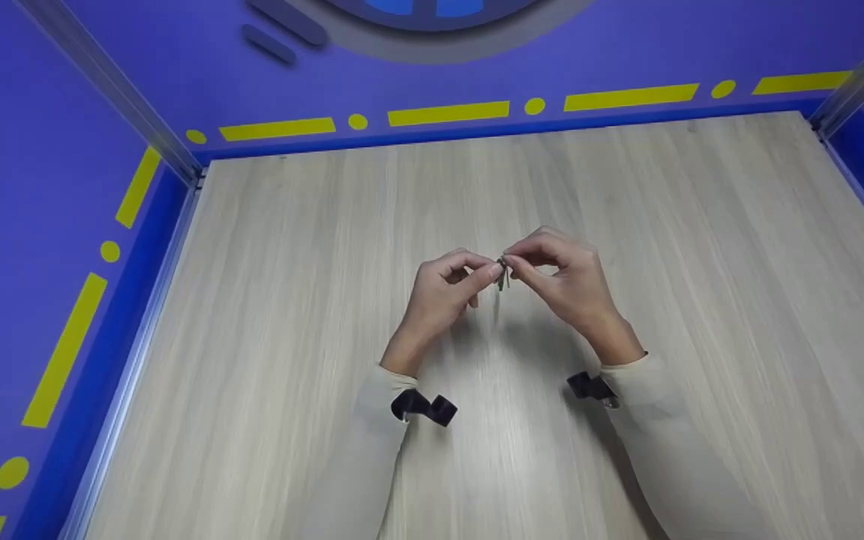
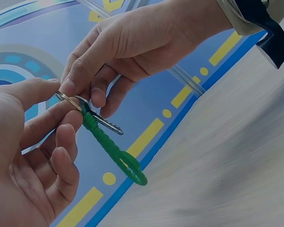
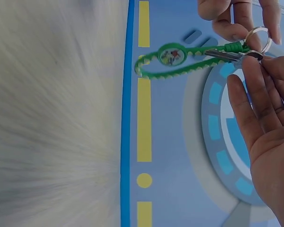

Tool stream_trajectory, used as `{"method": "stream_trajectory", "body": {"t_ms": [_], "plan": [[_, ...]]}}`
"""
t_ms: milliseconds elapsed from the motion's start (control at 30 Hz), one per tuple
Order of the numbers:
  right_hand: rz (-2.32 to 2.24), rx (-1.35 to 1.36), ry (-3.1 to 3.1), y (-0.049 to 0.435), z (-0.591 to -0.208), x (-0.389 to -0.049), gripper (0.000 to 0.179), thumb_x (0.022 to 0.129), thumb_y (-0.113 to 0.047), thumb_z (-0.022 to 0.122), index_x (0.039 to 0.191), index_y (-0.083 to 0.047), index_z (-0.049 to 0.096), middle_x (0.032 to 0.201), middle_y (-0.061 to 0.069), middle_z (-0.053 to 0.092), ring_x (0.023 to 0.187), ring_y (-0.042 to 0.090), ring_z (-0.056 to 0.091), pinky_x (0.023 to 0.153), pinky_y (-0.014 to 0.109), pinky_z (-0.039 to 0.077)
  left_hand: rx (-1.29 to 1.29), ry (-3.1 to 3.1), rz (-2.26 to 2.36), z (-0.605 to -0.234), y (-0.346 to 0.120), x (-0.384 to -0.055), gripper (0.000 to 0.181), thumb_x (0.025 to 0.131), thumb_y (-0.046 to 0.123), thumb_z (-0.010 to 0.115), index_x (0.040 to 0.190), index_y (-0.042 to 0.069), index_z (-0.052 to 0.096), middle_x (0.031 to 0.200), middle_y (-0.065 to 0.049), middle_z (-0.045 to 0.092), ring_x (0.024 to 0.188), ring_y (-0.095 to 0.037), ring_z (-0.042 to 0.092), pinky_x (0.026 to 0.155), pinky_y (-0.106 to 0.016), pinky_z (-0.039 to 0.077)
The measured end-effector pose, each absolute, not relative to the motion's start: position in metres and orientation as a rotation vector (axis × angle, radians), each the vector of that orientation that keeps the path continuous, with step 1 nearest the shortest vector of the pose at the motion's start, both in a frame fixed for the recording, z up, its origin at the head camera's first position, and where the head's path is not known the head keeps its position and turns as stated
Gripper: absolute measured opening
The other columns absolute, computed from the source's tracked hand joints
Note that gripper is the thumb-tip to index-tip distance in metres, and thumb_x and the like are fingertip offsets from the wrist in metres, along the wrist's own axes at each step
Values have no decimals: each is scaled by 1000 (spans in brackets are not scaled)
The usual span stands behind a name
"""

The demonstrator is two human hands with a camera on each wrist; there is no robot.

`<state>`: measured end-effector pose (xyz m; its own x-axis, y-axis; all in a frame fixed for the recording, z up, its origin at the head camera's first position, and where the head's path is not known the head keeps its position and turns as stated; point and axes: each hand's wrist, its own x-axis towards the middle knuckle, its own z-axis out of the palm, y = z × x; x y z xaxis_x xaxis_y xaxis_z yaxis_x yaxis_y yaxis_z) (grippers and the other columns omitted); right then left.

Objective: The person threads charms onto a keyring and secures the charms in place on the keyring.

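Both hands are raised over the table and meet at a small key ring [image 3: 247, 35]. My left hand [image 1: 441, 291] pinches the metal ring between thumb and index finger. My right hand [image 1: 568, 282] pinches the head of a metal key [image 3: 223, 55], right beside the ring. Fingertips hide whether the key's hole is threaded on the ring. A green braided lanyard loop [image 2: 110, 143] hangs down from the ring, with a round picture badge [image 3: 172, 56] set in it. In the head view the key and lanyard are small and dark between the fingertips.
A light wood-grain table [image 1: 312, 315] lies under the hands. Blue panels [image 1: 49, 187] with yellow marks stand at its back and sides, joined by metal corner posts [image 1: 113, 75]. Each sleeve carries a black wrist mount [image 1: 424, 406].
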<state>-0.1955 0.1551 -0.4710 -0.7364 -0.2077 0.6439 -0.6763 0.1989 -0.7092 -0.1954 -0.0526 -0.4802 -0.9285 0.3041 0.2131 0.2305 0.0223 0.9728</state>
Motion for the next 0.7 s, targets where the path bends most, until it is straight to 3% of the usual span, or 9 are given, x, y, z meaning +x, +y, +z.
{"method": "stream_trajectory", "body": {"t_ms": [333,700], "plan": [[1551,786,-2085,155,-470,-195,11,91,10,78,97,1,78,90,7,74,76,19,73,78,26,61,684,2270,2085,-480,-54,-196,10,96,14,81,100,5,82,91,1,71,62,-13,55,50,-23,43],[1534,747,-2095,155,-469,-194,10,92,6,79,99,0,79,90,6,74,77,13,71,78,25,61,761,2295,2084,-482,-55,-196,9,95,15,83,98,7,84,92,3,74,68,-32,60,53,-25,46]]}}
